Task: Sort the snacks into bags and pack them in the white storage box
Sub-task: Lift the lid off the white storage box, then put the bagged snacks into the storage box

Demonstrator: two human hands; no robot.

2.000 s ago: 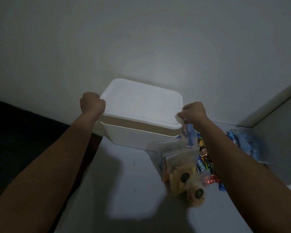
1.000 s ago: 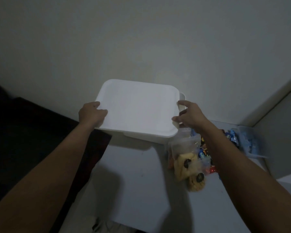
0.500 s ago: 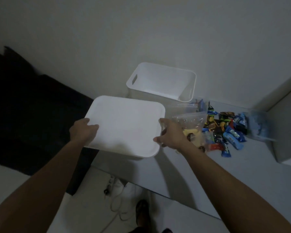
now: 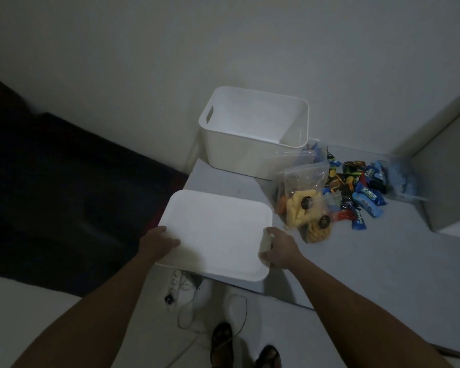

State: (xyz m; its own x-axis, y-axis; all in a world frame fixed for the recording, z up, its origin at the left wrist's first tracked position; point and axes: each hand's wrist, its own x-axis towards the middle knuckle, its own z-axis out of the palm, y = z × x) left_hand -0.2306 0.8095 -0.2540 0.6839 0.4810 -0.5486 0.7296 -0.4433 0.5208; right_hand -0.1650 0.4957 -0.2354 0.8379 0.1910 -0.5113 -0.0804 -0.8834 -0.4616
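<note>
The white storage box [image 4: 239, 152] stands open and empty at the back of the grey table, against the wall. I hold its flat white lid [image 4: 218, 232] level over the table's near left corner. My left hand [image 4: 158, 241] grips the lid's left edge and my right hand [image 4: 278, 248] grips its right edge. To the right of the lid lie clear zip bags [image 4: 304, 200] holding yellow and orange snacks. Beyond them is a loose heap of wrapped snacks [image 4: 361, 192], blue, black and red.
The grey table [image 4: 356, 261] ends at a front edge just under the lid. A pale blue plastic packet [image 4: 401, 180] lies at the far right by a white block [image 4: 454, 181]. A dark sofa [image 4: 51, 195] fills the left. A power strip and cables [image 4: 177, 282] lie on the floor below.
The lid has come off the box and moved toward me and down, held by both hands. The box now stands open. The view has tipped down, showing the floor and my feet.
</note>
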